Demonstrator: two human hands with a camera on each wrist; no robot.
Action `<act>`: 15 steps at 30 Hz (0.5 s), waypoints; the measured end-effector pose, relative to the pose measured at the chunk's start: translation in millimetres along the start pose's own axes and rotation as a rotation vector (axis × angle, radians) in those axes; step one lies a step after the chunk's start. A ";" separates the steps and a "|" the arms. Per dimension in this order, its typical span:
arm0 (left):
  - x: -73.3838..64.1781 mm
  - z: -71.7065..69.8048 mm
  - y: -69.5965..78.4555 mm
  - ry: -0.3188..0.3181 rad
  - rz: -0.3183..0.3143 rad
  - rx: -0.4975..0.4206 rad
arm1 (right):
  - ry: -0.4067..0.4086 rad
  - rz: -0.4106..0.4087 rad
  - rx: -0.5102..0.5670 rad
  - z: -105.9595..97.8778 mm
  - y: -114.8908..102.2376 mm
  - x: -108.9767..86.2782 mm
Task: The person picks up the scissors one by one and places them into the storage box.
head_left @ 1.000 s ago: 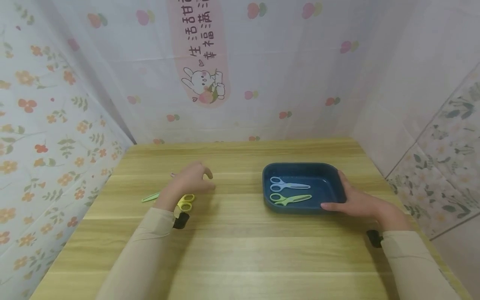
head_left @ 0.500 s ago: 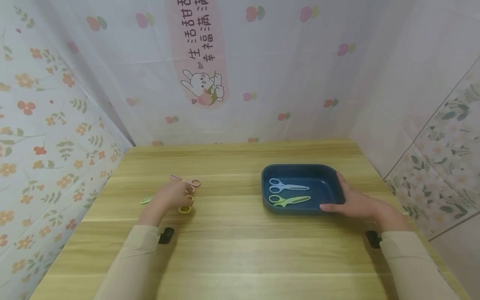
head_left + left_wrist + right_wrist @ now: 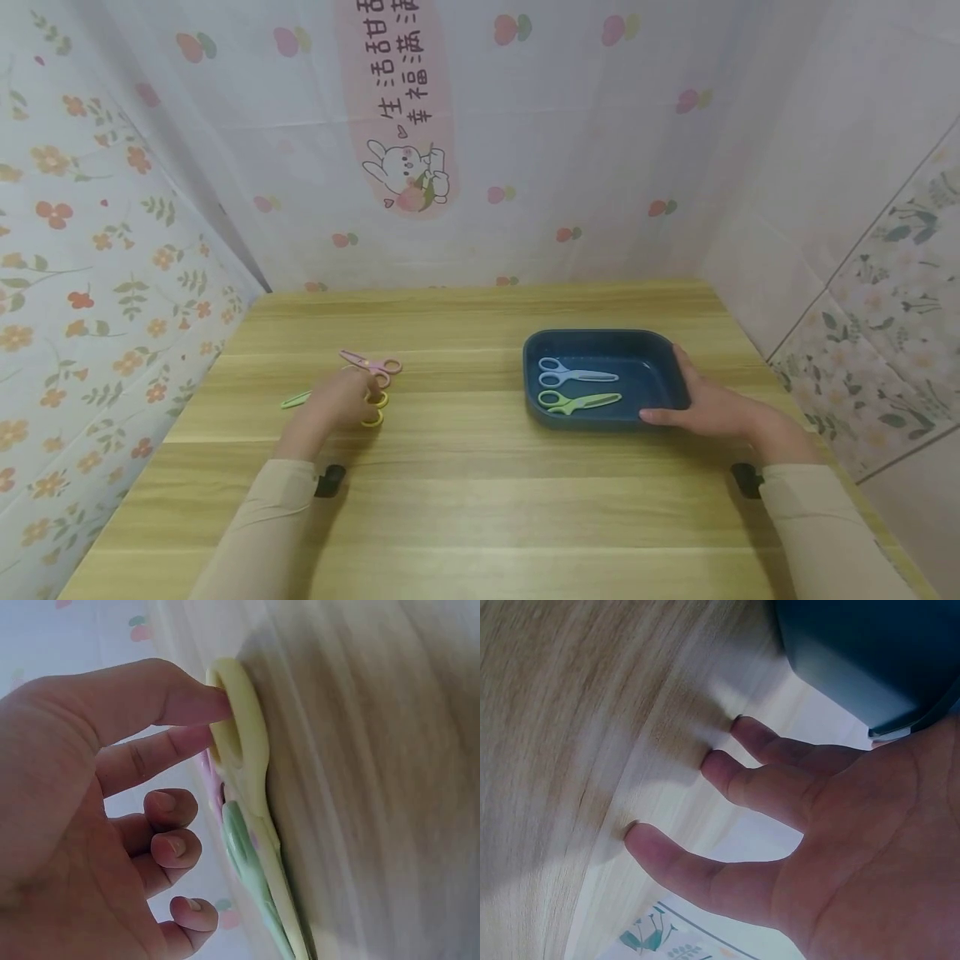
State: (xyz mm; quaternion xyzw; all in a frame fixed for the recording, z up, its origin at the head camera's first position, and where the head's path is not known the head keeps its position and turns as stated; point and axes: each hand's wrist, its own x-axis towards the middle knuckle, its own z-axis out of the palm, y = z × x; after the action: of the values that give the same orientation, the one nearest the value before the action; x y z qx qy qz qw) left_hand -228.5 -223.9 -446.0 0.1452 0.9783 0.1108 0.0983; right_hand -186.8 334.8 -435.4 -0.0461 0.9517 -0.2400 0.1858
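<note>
The left hand (image 3: 337, 402) pinches the yellow scissors (image 3: 259, 742) by a handle loop between thumb and forefinger. Well apart, the right hand (image 3: 712, 406) grips the right end of the blue tray (image 3: 600, 423), other fingertips on the table (image 3: 465, 500). Pink scissors (image 3: 369, 364) lie just beyond the left hand; light-green scissors (image 3: 296, 399) beside it are mostly hidden, perhaps touching the yellow pair. Inside the tray lie pale-blue scissors (image 3: 588, 375) and lime-green scissors (image 3: 588, 401).

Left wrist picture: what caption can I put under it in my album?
Left hand pinches yellow scissors, with green scissors and pink scissors close by.
</note>
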 end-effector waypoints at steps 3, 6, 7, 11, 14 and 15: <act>1.0 3.5 1.1 0.007 0.006 -0.007 | -0.002 0.003 -0.004 0.0 -1.2 -0.7; 2.1 6.6 5.8 0.013 0.031 -0.006 | -0.005 0.010 -0.008 -0.3 -1.7 -0.9; 2.6 7.4 8.0 0.014 0.042 -0.005 | -0.006 0.012 -0.009 -0.4 -1.7 -0.9; 4.2 10.3 19.3 0.002 0.070 -0.014 | -0.010 0.021 -0.010 -0.6 -1.5 -0.9; 6.6 12.7 28.1 -0.013 0.068 0.010 | -0.006 0.016 -0.003 0.0 -1.0 -0.4; 7.6 13.6 31.0 -0.016 0.065 0.023 | -0.004 0.011 0.000 0.3 -0.7 -0.1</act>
State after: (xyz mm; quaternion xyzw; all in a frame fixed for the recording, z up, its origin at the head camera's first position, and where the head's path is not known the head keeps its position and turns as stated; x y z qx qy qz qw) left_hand -224.4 -190.0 -452.6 0.1788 0.9734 0.1018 0.1006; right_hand -186.6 334.1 -435.4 -0.0412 0.9517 -0.2386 0.1889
